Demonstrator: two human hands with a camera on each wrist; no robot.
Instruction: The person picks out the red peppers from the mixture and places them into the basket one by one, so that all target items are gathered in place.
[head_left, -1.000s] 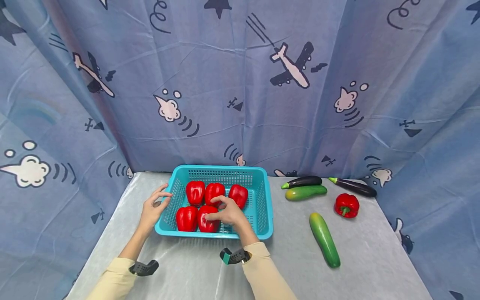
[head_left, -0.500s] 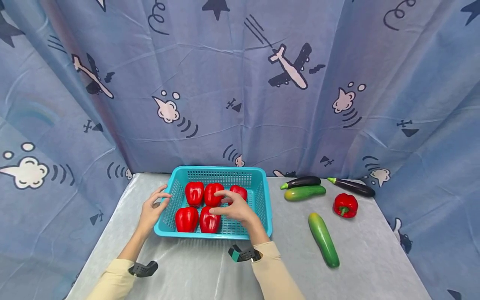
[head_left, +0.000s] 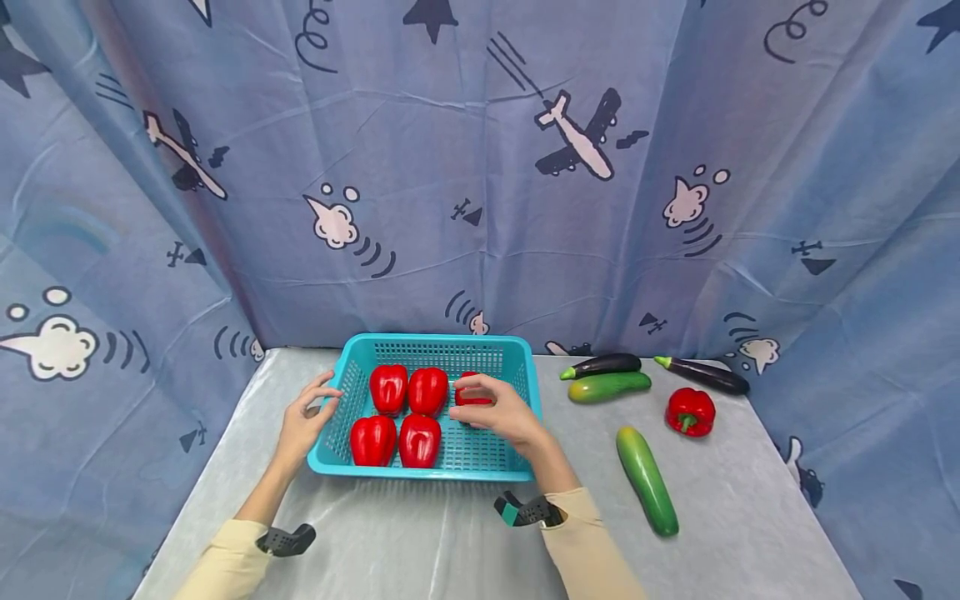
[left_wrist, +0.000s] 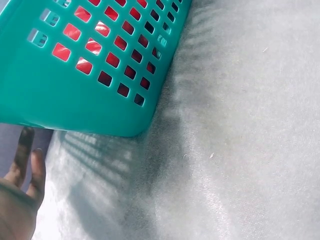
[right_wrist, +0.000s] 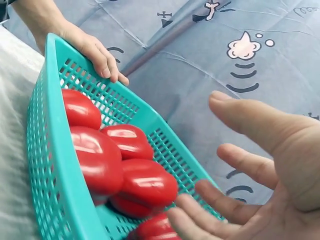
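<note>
A turquoise plastic basket holds several red bell peppers. My left hand lies at its left rim; in the right wrist view, that hand's fingertips touch the rim. My right hand hovers over the basket's right part, thumb and fingers spread with nothing between them. Partly covered by it in the head view is the rightmost pepper. From the right wrist, the right hand looks relaxed and apart from the peppers.
Right of the basket, a grey-covered table bears two eggplants, a short cucumber, a longer cucumber and another red bell pepper. A blue patterned curtain hangs behind and at both sides.
My right hand has moved rightward, away from the front middle pepper, which now shows fully. The rightmost pepper has become partly covered. My left hand has stayed at the rim.
</note>
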